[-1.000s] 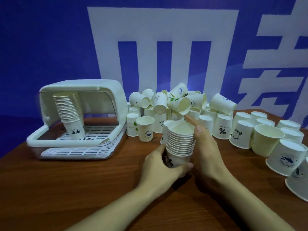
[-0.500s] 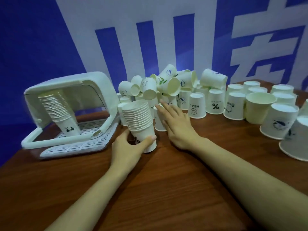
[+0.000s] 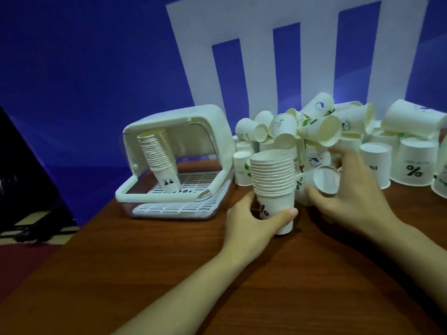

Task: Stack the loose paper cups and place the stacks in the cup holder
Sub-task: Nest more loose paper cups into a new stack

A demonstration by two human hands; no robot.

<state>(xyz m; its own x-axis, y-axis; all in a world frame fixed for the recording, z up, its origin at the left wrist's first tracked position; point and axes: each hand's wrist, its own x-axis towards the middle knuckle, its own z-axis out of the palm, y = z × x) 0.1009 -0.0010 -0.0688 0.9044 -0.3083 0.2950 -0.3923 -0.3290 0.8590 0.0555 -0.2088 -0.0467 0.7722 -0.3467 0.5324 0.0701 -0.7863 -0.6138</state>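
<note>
Stack (image 3: 273,187): upright on bench (image 3: 169,274), left hand (image 3: 251,221) gripping its base. Right hand (image 3: 350,194) holds a loose cup (image 3: 319,183) beside it. Risk: misaligned insertion tips stack; nearby pile (image 3: 314,131) may topple.

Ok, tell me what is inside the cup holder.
One leaning stack of nested cups stands on the slatted tray inside the cup holder. The lid hides the space behind it.
</note>
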